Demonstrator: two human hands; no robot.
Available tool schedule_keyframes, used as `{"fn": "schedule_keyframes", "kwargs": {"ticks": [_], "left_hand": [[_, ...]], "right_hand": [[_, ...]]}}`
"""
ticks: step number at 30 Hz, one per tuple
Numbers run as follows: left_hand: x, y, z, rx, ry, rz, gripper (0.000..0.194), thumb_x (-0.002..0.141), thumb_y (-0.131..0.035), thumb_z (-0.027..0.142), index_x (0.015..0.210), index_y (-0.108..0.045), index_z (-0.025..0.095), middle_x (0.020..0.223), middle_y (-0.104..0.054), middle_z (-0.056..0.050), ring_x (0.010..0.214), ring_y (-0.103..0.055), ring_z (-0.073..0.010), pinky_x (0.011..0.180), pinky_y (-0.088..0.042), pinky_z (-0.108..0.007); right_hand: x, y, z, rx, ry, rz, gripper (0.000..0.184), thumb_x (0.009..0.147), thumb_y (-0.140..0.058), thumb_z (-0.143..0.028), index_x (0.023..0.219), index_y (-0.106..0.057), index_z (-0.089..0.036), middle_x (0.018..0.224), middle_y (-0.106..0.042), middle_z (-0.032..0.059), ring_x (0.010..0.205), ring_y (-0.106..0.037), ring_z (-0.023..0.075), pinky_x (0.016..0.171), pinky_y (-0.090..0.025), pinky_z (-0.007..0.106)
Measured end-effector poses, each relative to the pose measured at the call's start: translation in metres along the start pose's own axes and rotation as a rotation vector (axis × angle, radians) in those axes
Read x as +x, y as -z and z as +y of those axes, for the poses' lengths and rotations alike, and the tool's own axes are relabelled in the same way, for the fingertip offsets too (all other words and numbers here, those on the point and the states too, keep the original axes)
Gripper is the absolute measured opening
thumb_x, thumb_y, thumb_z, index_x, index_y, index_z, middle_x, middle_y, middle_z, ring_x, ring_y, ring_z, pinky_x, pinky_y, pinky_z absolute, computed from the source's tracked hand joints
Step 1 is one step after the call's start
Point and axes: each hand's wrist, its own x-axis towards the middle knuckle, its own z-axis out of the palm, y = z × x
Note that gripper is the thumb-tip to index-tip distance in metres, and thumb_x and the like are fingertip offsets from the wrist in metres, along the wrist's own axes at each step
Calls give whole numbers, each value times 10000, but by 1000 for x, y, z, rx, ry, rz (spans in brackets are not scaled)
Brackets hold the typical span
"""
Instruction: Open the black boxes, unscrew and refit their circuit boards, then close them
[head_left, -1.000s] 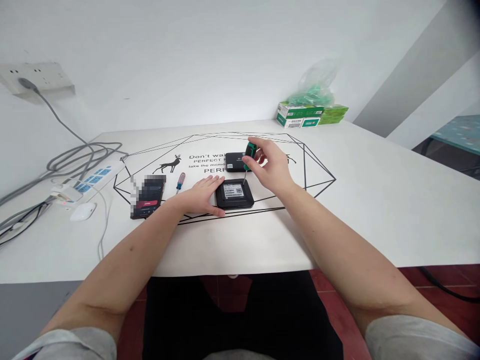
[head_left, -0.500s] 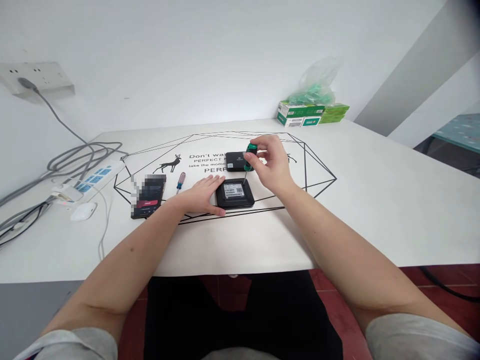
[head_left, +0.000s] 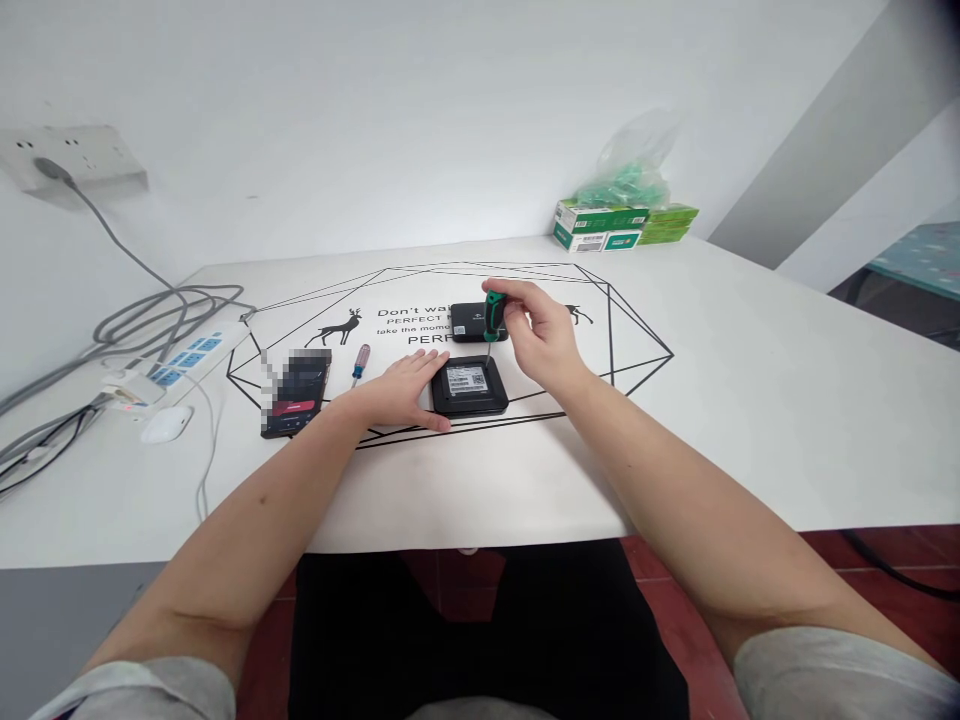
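Note:
A small black box [head_left: 469,387] with a white label lies bottom-up on the white table [head_left: 750,400]. My left hand [head_left: 401,392] lies flat against its left side, fingers stretched out, steadying it. My right hand [head_left: 540,335] is closed round a green-handled screwdriver [head_left: 492,315], held upright with its tip on the box's far right corner. A second black box [head_left: 469,322] lies just behind, partly hidden by the screwdriver and my right hand.
A blue-and-red screwdriver [head_left: 361,364] and a phone [head_left: 295,393] lie left of my left hand. Further left are a white mouse [head_left: 166,424], a power strip [head_left: 180,362] and grey cables [head_left: 142,315]. Green cartons [head_left: 600,228] with a plastic bag stand at the back.
My right hand has shifted its fingers on the green screwdriver's handle, and the handle now stands a little more upright. My left hand and the box have not moved.

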Motion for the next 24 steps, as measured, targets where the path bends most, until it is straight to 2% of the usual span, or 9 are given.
{"fn": "schedule_keyframes", "kwargs": {"ticks": [5, 8, 13, 17, 21, 24], "left_hand": [[0, 1, 0, -8, -19, 7, 1408, 786, -688, 950, 1825, -56, 240, 1893, -23, -142, 1750, -4, -433, 1411, -108, -589], [0, 0, 0, -6, -17, 9, 1406, 788, -695, 942, 1825, -71, 227, 1892, -35, -152, 1751, -18, -427, 1412, -116, -579], [0, -1, 0, -21, -18, 6, 1396, 789, -702, 934, 1826, -45, 270, 1896, -27, -129, 1752, 0, -423, 1408, -122, -598], [0, 0, 1, -3, -7, 1, 1400, 796, -695, 931, 1825, -59, 226, 1892, -21, -151, 1755, 0, -405, 1411, -115, -584], [-1, 1, 2, 1, 0, -6, 1391, 802, -696, 918, 1823, -61, 220, 1894, -20, -141, 1757, 2, -393, 1414, -114, -565], [-2, 2, 3, 0, 7, -9, 1382, 808, -700, 903, 1822, -63, 212, 1895, -20, -139, 1757, 7, -391, 1416, -114, -552]], "right_hand": [[3, -3, 4, -75, 24, 22, 351, 1025, -665, -497, 1309, -763, -314, 1173, -790, 67, 933, -703, 237, 855, -644, 458], [3, -2, 5, -59, 18, 35, 386, 1028, -663, -587, 1294, -769, -328, 1109, -754, 66, 910, -673, 239, 871, -636, 482], [3, -1, 6, -19, -26, 65, 465, 1088, -502, -671, 1251, -767, -325, 1056, -729, 66, 950, -688, 255, 916, -624, 514], [3, -3, 9, 0, -45, 75, 487, 1065, -522, -717, 1231, -723, -305, 1179, -737, 87, 1034, -707, 256, 907, -633, 474], [2, -7, 11, 144, -106, 36, 477, 1017, -611, -740, 1234, -626, -315, 1416, -694, 99, 998, -748, 220, 904, -663, 456], [1, -11, 12, 214, -117, 17, 452, 1005, -661, -709, 1225, -569, -324, 1418, -701, 89, 996, -763, 218, 904, -674, 473]]}}
